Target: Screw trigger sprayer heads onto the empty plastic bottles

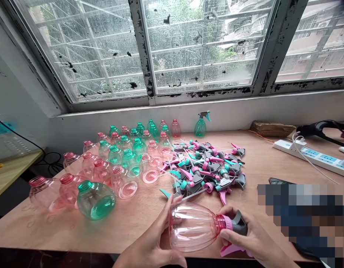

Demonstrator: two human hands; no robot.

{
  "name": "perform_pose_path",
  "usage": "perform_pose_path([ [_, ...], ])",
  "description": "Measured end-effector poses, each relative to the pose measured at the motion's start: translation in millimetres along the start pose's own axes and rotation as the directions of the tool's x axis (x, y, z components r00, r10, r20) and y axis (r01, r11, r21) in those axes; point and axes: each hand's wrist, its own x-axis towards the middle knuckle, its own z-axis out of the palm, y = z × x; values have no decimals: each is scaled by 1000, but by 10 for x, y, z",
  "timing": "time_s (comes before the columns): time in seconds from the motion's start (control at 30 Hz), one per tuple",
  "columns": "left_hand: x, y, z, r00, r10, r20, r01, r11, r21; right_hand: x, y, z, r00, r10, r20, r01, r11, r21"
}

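A clear pink spray bottle (192,227) lies sideways in the air over the table's front edge, its base to the left. My left hand (156,238) cups the base end, thumb below and fingers behind. At the neck, my right hand (244,232) grips the pink collar of a grey spray head (238,223) with a pink trigger. The head sits against the bottle's mouth; whether it is screwed tight I cannot tell. Beyond my hands lies a heap of loose spray heads (205,167) in grey, pink and teal, with thin white tubes.
Several pink and green bottles without heads stand at left, a green bottle (96,201) nearest. A complete green spray bottle (200,126) stands by the wall. A white power strip (314,158), a brown package (276,128) and a phone (280,181) lie at right; one patch is pixelated.
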Motion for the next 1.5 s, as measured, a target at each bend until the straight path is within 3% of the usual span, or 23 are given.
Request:
perform_pose_path([
  [0.1,-2,4,-16,1000,20,22,-20,1000,2,3,-12,-5,1000,4,2,-4,1000,-6],
  [0.27,-14,28,-33,1000,25,18,-28,986,166,3,-26,2,997,73,15,-74,994,85],
  [0.47,-16,4,-35,1000,-14,14,13,998,69,16,19,-11,1000,28,8,-28,998,55],
  [0.63,-8,70,-26,1000,-9,13,8,994,105,11,5,-6,998,65,17,-67,995,79],
  [0.9,7,7,-12,1000,-21,18,22,998,-52,18,-47,31,995,70,-78,-68,998,18],
  [1.13,-6,112,-9,999,33,14,-34,992,118,11,-35,16,991,129,-25,-126,988,94],
  [1.37,2,53,-36,1000,-8,26,7,999,41,12,-18,1,999,43,6,-44,997,59],
  [1.5,-9,51,-36,1000,25,12,-26,989,144,-1,-41,18,998,65,10,-66,993,94],
])
